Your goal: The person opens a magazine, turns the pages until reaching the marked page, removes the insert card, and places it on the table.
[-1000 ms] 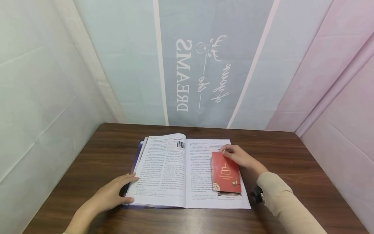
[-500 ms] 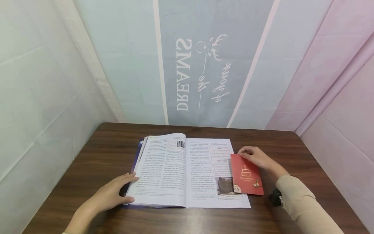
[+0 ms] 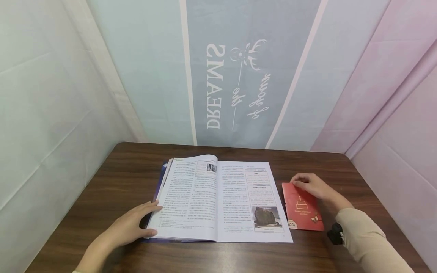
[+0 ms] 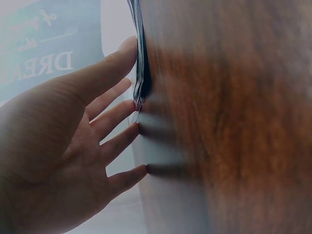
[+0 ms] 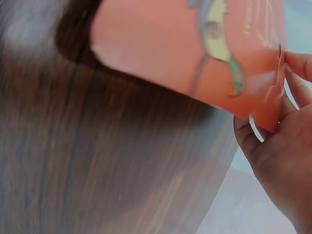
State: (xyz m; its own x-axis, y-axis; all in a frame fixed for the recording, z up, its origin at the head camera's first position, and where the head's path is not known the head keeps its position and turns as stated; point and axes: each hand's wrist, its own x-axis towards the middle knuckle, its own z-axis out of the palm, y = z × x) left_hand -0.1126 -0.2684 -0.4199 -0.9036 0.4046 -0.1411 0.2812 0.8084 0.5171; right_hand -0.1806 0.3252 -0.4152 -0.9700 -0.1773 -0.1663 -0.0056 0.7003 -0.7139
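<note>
A red birthday card [image 3: 302, 206], printed with a gold cake, is just right of an open magazine [image 3: 235, 201] on the table. My right hand [image 3: 312, 185] pinches the card at its far edge. In the right wrist view, the fingers [image 5: 248, 136] grip one corner of the card [image 5: 151, 48], and the card casts a shadow on the wood. At the magazine's left edge my left hand [image 3: 128, 223] rests with fingers spread, fingertips on the page. In the left wrist view the left hand [image 4: 78, 131] lies along the page stack with its fingers nearly straight.
The brown wooden table [image 3: 191, 258] runs out to both sides. Behind it hangs a grey-blue cloth [image 3: 239, 140] with mirrored lettering. Pale cloth walls [image 3: 51, 113] stand to the left and right. A small black device [image 3: 335, 233] sits at the right wrist.
My right hand has carried the card rightward off the magazine's right page, uncovering the printed photo there. The left hand has stayed put.
</note>
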